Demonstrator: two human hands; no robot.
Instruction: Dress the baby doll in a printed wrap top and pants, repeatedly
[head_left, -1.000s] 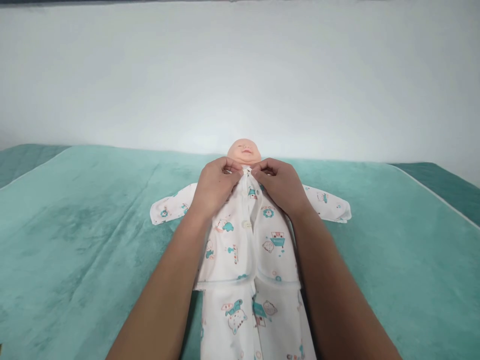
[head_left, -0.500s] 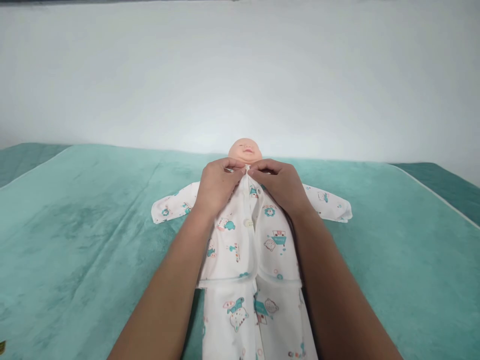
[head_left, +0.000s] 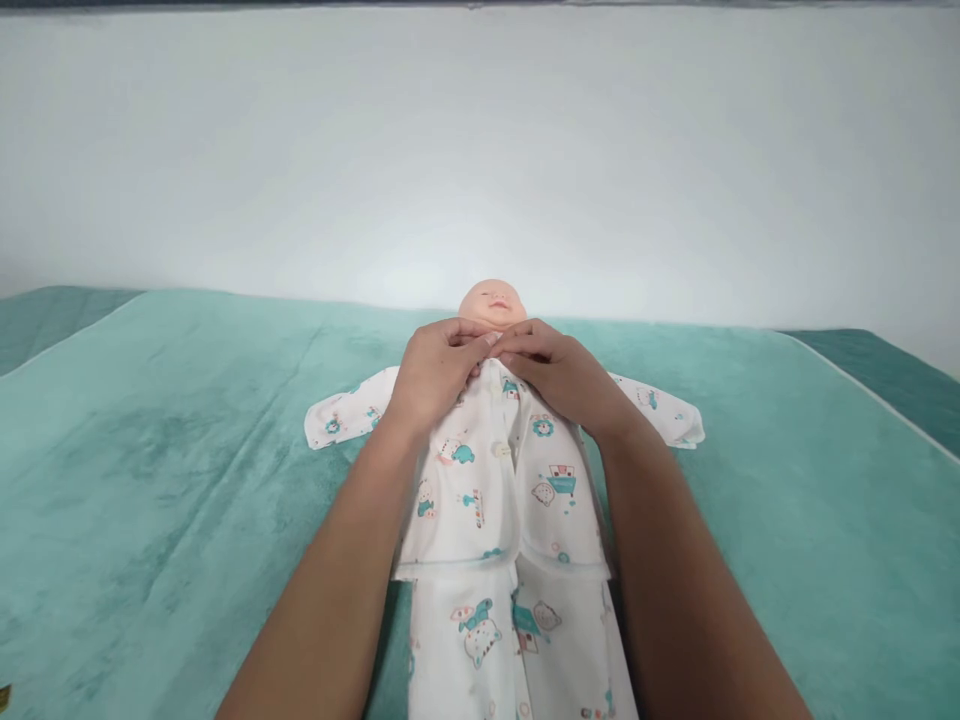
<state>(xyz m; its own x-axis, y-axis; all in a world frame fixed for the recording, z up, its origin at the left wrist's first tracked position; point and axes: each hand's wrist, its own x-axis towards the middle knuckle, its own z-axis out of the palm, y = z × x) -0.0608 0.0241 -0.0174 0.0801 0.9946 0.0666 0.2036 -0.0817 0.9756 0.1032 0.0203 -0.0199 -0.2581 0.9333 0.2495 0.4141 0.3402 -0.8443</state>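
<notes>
So I'm standing here watching a person work on a doll (head_left: 492,297) that's lying face up, head toward 12 o'clock, legs running down to 6. It's smack in the middle of a light teal cloth (head_left: 187,480), in a white printed shirt (head_left: 461,500) with little bears and teal bits all over it, plus matching pants (head_left: 502,650) that run out of sight at the bottom.

Both hands are up at the collar, right under the chin. The left hand (head_left: 442,365) comes in from 7 o'clock, the right hand (head_left: 562,370) from 5, and the fingertips look pinched on the shirt's neckline — close enough to each other that I can't tell if they're touching. One pale button (head_left: 500,450) sits down the front, toward 6 from the hands. Sleeves are spread wide, one at 10 o'clock, one at 2.

Behind it all at 12 there's a plain pale wall (head_left: 480,150). Darker teal fabric (head_left: 877,365) shows past the cloth's edge around 2 o'clock, and around 10 as well.
</notes>
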